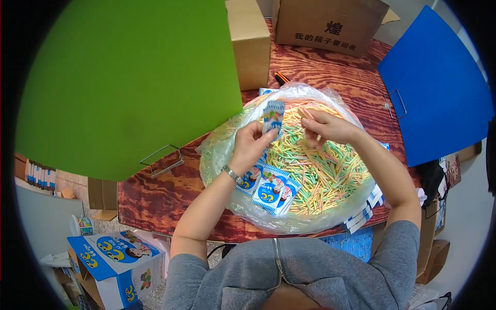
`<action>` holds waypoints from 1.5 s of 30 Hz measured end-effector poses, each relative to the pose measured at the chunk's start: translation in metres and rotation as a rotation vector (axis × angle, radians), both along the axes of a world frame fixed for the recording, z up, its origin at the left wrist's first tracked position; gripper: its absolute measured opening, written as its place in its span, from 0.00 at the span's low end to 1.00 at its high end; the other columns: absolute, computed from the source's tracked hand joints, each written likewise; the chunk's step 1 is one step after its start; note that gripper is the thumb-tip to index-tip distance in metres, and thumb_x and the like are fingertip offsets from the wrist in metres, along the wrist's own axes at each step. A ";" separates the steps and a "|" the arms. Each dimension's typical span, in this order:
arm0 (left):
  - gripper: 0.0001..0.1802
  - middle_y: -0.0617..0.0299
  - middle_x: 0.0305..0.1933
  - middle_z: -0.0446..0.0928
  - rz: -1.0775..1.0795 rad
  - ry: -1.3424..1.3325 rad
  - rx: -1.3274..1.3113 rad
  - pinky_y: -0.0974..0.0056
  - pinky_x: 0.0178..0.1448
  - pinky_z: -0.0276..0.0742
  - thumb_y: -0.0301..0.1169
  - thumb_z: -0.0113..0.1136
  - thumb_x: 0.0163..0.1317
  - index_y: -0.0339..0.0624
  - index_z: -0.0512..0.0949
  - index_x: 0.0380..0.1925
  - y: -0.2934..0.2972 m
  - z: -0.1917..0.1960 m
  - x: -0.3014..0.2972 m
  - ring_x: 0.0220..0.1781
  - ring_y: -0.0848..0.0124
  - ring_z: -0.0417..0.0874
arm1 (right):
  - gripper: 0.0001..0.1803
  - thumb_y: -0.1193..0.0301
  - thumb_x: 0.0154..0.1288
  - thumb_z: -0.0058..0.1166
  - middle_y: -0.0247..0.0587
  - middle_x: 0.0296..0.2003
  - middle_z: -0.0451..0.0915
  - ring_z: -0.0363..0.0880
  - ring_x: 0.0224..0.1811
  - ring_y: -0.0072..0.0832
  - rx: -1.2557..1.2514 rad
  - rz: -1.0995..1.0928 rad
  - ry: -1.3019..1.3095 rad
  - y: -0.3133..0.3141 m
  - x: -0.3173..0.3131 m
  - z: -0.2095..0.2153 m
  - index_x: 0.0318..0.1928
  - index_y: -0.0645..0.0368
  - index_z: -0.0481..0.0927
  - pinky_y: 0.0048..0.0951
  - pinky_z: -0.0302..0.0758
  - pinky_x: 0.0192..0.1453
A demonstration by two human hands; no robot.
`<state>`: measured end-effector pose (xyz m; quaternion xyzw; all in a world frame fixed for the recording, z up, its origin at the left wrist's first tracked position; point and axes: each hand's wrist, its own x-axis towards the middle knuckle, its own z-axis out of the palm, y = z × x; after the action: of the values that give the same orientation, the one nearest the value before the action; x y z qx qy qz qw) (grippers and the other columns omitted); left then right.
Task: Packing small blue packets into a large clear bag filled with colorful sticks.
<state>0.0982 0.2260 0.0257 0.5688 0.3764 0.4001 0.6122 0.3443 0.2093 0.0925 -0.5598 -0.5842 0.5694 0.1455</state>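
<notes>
Head view: I take the clear plastic bag of thin sticks as my landmark; it lies open on the red-brown wood-grain table, crinkled and glossy, heaped with yellow, green and orange sticks. Above the middle of the heap my left hand pinches a small blue-and-white sachet upright between thumb and fingers, closed on its lower edge. Just right of it, my right hand is drawn narrow, fingertips together on what looks like a few sticks; I cannot tell exactly how many. A metal wristwatch sits on the left wrist.

On the near-left part of the heap lie more flat sachets, blue and white with cartoon print, fanned and overlapping. At the bag's near-right edge a stack of blue-and-white packets pokes out from under it.

Left of the bag stands a large matte green board with a wire handle; right of it a smooth blue board with a similar handle. Beyond the bag stand two plain brown cardboard boxes, the wider one printed with dark characters. Down left of the table, on the floor, sits a blue-and-white carton with cartoon figures.
</notes>
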 end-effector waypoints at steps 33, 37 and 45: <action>0.10 0.53 0.32 0.81 0.208 0.338 0.752 0.62 0.33 0.77 0.26 0.68 0.54 0.37 0.80 0.35 -0.045 0.003 -0.045 0.30 0.59 0.83 | 0.30 0.54 0.58 0.65 0.55 0.37 0.81 0.82 0.39 0.47 0.703 0.726 -0.827 0.010 -0.099 0.109 0.52 0.63 0.75 0.45 0.77 0.43; 0.09 0.54 0.27 0.80 0.131 0.252 0.614 0.64 0.30 0.76 0.27 0.68 0.55 0.38 0.81 0.35 -0.049 0.000 -0.049 0.25 0.65 0.82 | 0.37 0.52 0.56 0.66 0.58 0.50 0.78 0.82 0.41 0.49 0.878 0.630 -0.450 -0.001 -0.089 0.083 0.59 0.62 0.71 0.41 0.79 0.45; 0.09 0.57 0.37 0.82 0.107 0.458 0.590 0.69 0.41 0.81 0.24 0.60 0.63 0.35 0.79 0.43 -0.069 -0.012 -0.102 0.39 0.70 0.83 | 0.17 0.64 0.63 0.60 0.49 0.30 0.83 0.84 0.34 0.44 0.707 0.397 -0.113 -0.021 -0.121 -0.005 0.47 0.59 0.77 0.41 0.78 0.38</action>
<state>-0.0040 0.1572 0.0138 0.7749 0.4011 0.3851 0.3004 0.2235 0.1880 0.0879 -0.3821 -0.8476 0.3190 0.1837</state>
